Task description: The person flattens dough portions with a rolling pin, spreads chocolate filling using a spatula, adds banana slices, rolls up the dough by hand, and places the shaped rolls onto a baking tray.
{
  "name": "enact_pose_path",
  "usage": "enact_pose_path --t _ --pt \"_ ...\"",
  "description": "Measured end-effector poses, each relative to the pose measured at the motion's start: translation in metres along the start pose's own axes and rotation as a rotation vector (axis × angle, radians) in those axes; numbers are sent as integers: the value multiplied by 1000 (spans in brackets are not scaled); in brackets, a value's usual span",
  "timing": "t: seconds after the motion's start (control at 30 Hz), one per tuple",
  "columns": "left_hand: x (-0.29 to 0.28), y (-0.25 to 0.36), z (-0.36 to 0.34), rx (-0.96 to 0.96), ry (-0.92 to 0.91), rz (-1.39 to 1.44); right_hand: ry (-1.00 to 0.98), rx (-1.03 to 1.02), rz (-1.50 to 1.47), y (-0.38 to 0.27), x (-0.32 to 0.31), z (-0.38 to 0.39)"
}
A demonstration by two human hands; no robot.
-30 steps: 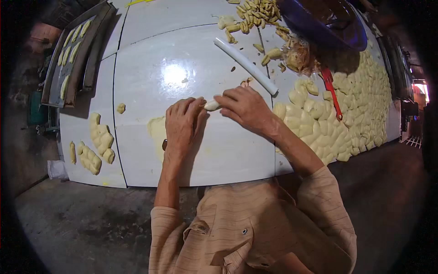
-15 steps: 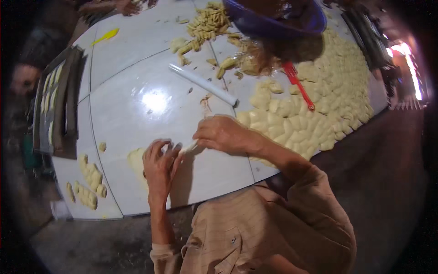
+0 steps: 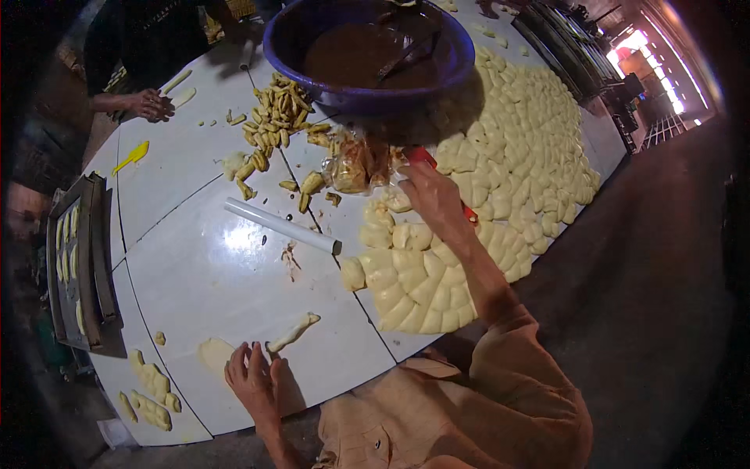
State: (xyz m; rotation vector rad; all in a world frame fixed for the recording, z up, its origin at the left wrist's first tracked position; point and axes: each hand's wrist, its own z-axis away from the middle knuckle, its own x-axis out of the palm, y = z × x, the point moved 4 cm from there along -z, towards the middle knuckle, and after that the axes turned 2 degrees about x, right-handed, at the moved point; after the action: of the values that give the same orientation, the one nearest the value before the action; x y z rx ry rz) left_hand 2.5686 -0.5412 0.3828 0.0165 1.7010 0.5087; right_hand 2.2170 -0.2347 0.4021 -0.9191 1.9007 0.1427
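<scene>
Two hands work apart here. The left hand, low in the frame, lies flat on the white table with fingers spread, touching nothing but the tabletop; the rolled dough strip lies just beside its fingertips, and a flattened dough patch sits to its left. The right hand reaches toward the centre, fingers curled down at the edge of the field of dough pieces, near a clear plastic bag; whether it pinches a piece, I cannot tell.

The risks look modest. The forearm crosses the packed dough pieces, so a dropped wrist could squash or stick several together. The white rolling pin lies loose and could roll if nudged. The blue basin of brown filling stands close above the reaching hand, and a knock could slop it onto the dough. Another person's hand works at the upper left, well apart.
</scene>
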Motion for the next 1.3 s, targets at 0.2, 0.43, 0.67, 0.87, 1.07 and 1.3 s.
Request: enact_pose_path --t 0.2,0.43,0.67,0.87,1.07,1.3 --pt "-7 -5 8 -133 4 30 -401 217 80 55 19 -22" --pt "-7 -10 27 -212 48 -5 -403 322 -171 81 28 -41" --pt "-13 -21 49 -330 103 114 -347 826 -1080 89 12 -37" --pt "-13 -19 58 -331 52 -13 -373 538 -156 78 11 -44" --pt "-19 -24 75 -381 92 -23 -322 317 -55 61 9 -51" --pt "-21 -25 89 -408 116 -3 -376 112 63 53 27 -51"
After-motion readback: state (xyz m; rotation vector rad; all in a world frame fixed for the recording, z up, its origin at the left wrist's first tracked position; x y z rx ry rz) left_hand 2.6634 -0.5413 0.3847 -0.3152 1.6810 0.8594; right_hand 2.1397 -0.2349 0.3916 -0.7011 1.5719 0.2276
